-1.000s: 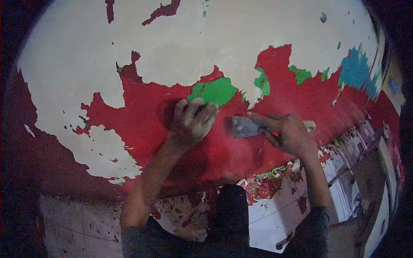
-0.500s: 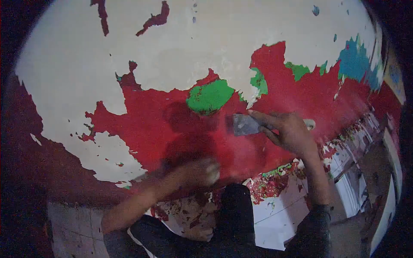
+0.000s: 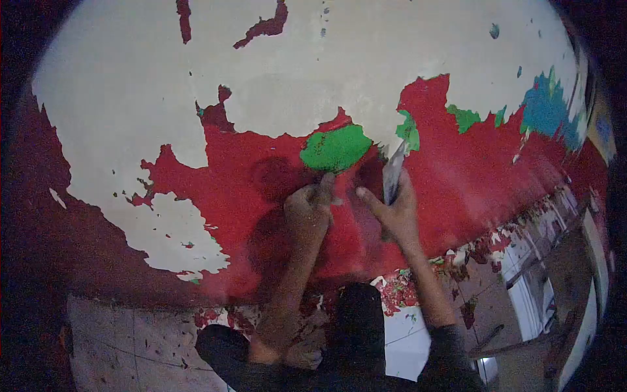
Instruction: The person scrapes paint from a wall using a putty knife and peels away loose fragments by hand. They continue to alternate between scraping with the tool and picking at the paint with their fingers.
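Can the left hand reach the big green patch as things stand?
Probably yes: the left hand is just below the green patch with nothing visible between them; the right hand holds the scraper off to the right.

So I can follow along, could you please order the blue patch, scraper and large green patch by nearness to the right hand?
1. Scraper, in the right hand
2. Large green patch, upper left
3. Blue patch, far right

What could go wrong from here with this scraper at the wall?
The scraper in your right hand could nick your left hand, which is close by. Its blade might gouge the wall near the ragged edge of the white paint. Paint chips on the floor tiles could make you slip.
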{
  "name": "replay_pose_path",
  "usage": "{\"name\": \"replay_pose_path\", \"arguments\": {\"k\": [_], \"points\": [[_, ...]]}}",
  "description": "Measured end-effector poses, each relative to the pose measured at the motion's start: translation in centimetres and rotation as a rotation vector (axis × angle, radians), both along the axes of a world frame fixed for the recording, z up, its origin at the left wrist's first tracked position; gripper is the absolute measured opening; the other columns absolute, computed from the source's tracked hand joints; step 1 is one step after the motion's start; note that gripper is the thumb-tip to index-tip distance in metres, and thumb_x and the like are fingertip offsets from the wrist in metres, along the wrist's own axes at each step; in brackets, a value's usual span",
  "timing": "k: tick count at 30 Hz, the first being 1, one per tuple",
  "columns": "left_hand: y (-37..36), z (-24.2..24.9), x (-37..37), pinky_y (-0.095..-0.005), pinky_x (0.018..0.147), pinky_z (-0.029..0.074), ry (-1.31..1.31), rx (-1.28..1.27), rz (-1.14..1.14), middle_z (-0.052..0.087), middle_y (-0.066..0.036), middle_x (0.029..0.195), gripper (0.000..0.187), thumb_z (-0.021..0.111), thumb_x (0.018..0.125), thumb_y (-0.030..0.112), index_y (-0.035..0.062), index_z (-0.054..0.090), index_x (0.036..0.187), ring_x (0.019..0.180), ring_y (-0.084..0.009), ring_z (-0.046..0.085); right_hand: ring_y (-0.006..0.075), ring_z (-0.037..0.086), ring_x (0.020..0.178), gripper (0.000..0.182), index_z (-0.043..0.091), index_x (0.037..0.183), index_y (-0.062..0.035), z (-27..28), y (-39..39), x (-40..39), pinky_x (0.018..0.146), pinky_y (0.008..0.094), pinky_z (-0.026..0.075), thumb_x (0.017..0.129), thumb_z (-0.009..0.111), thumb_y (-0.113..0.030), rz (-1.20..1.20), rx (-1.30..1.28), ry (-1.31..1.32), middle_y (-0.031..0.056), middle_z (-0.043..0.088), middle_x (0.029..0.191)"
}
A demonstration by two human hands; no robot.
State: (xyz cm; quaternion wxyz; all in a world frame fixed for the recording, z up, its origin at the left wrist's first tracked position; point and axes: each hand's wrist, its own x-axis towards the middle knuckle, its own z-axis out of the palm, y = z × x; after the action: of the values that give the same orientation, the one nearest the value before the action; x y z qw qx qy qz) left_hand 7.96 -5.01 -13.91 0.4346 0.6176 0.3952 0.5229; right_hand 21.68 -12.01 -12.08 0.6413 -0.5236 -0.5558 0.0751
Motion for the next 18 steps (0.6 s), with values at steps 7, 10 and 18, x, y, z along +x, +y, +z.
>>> {"name": "replay_pose_path", "arguments": {"k": [7, 10, 18], "points": [[0.3, -1.5, 2.5, -0.0315, 0.046, 0.038, -0.289, 0.071, 0.191, 0.055, -0.007, 0.052, 0.037, 0.057, 0.087, 0.028, -0.0005, 0.061, 0.064, 0.045, -0.0117, 0.047, 0.0203, 0.056, 0.079, 0.041, 0.046, 0.103, -0.0003, 0.5, 3.1, -4.7, 0.072, 0.0337, 0.046, 0.076, 0.072, -0.017, -0.273, 0.079, 0.101, 0.0133, 0.060, 0.089], [0.1, -1.2, 2.9, -0.0301, 0.045, 0.035, -0.418, -0.010, 0.165, 0.051, -0.004, 0.052, 0.033, 0.055, 0.087, 0.021, -0.0007, 0.058, 0.062, 0.048, -0.0096, 0.044, 0.0225, 0.057, 0.078, 0.042, 0.046, 0.101, -0.0001, 0.9, 3.2, -4.6, 0.071, 0.0349, 0.046, 0.074, 0.073, -0.018, -0.329, 0.013, 0.086, 0.0156, 0.059, 0.088], [-0.5, -2.5, 2.4, -0.0307, 0.046, 0.028, -0.417, 0.143, 0.092, 0.037, 0.002, 0.053, 0.032, 0.052, 0.085, 0.017, 0.0031, 0.043, 0.058, 0.051, -0.0088, 0.033, 0.0274, 0.058, 0.082, 0.041, 0.045, 0.106, 0.0005, 1.1, 3.5, -5.6, 0.075, 0.0377, 0.046, 0.075, 0.068, -0.013, -0.287, 0.029, 0.096, 0.0180, 0.058, 0.090]]}}
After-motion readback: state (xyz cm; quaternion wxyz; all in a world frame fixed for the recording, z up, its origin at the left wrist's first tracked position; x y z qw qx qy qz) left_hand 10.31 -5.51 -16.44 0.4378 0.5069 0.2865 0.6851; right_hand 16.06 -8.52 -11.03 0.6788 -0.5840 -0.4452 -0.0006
